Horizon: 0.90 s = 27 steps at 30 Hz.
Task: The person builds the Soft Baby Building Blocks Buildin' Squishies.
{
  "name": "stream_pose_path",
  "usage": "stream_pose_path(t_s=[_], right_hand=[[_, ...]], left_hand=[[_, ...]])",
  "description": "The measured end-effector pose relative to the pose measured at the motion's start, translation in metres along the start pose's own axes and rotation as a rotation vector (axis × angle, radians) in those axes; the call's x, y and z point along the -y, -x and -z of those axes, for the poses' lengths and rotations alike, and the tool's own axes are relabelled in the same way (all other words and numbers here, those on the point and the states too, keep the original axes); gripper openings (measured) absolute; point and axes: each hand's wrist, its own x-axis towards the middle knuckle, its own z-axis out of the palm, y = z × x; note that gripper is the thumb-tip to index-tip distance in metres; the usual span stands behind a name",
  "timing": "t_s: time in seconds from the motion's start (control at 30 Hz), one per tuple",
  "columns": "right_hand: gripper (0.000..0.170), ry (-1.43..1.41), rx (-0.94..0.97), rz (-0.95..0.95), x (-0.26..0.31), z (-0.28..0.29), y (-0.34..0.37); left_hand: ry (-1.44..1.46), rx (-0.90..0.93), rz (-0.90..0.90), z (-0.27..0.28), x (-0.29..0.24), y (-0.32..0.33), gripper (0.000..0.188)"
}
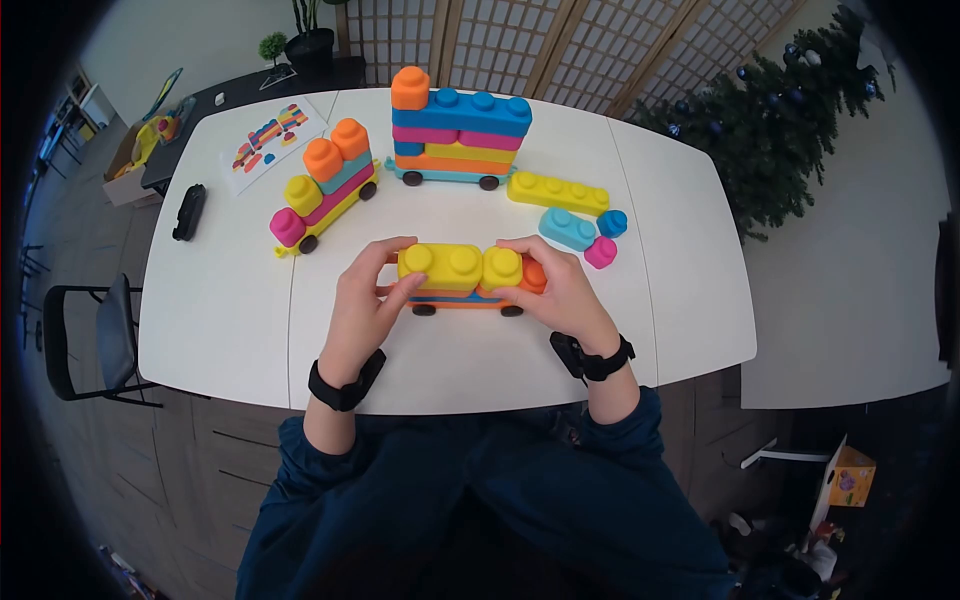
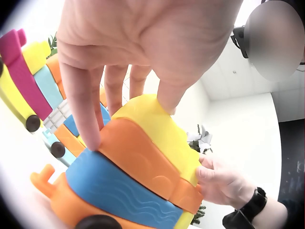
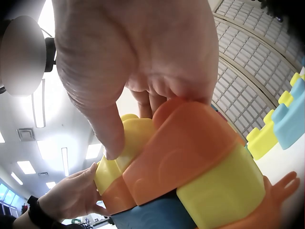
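A wagon with an orange base (image 1: 465, 303) and black wheels stands near the front of the white table. On it are a blue brick (image 2: 124, 191), orange bricks (image 2: 138, 152) and a yellow brick (image 3: 224, 191). A long yellow brick (image 1: 440, 262) sits on top at the left, pinched at its left end by the left hand (image 1: 366, 305). Beside it is a small yellow brick (image 1: 502, 268), pinched between thumb and fingers of the right hand (image 1: 568, 292). An orange brick (image 1: 533, 277) shows at the wagon's right end, partly behind that hand.
Behind stand a tall brick wagon (image 1: 460, 135) and, at the left, another wagon (image 1: 335, 200). Loose at the right lie a long yellow brick (image 1: 558, 193) and light blue (image 1: 567, 229), blue (image 1: 612, 223) and pink bricks (image 1: 600, 252). A picture sheet (image 1: 245, 170) and black object (image 1: 189, 212) lie left.
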Motion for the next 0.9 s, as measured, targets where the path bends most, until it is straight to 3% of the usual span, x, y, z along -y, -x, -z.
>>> stream_pose_path(t_s=[0.43,0.53,0.6,0.67,0.7,0.77,0.9], right_hand=[[0.053,-0.014,0.017,-0.008,-0.002,0.003,0.0],[0.049,0.026,-0.046,0.107,-0.018,0.022,-0.005],[0.043,0.203,-0.27,0.001,-0.035,0.044,-0.01],[0.038,0.393,-0.362,-0.019,-0.044,0.071,-0.017],[0.038,0.395,-0.363,-0.02,-0.054,0.084,-0.019],[0.037,0.664,-0.414,-0.261,-0.086,0.102,-0.02],[0.044,0.806,-0.402,-0.407,-0.122,0.116,-0.016]], left_hand=[[-0.02,-0.03,-0.022,-0.002,0.002,0.0,0.039],[-0.014,-0.016,-0.023,-0.001,0.004,0.0,0.039],[-0.001,-0.009,-0.022,-0.001,0.005,0.0,0.039],[0.002,-0.008,-0.022,-0.001,0.003,0.001,0.039],[0.004,-0.008,-0.023,-0.001,0.003,0.001,0.039],[0.004,-0.008,-0.026,-0.001,0.004,0.001,0.039],[0.012,-0.011,-0.031,-0.001,0.007,0.001,0.039]])
